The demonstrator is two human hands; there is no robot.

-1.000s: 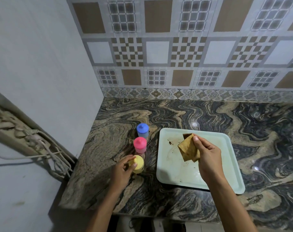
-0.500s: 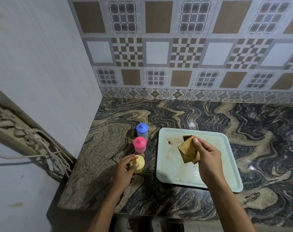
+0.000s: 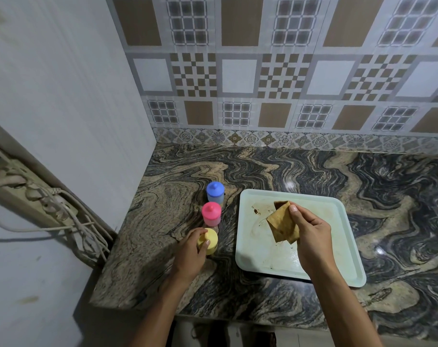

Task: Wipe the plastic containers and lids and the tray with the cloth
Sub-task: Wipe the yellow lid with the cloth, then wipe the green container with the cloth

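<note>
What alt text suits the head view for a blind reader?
The right hand holds a brown cloth over a stained tray; left hand grips the yellow container beside a pink container and blue container on a marbled counter.

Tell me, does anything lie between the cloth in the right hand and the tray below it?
Nothing visible does. The right hand pinches the cloth over the tray, whose surface holds only brown stains. The yellow container, which the left hand grips, stands on the counter, left of the tray.
</note>
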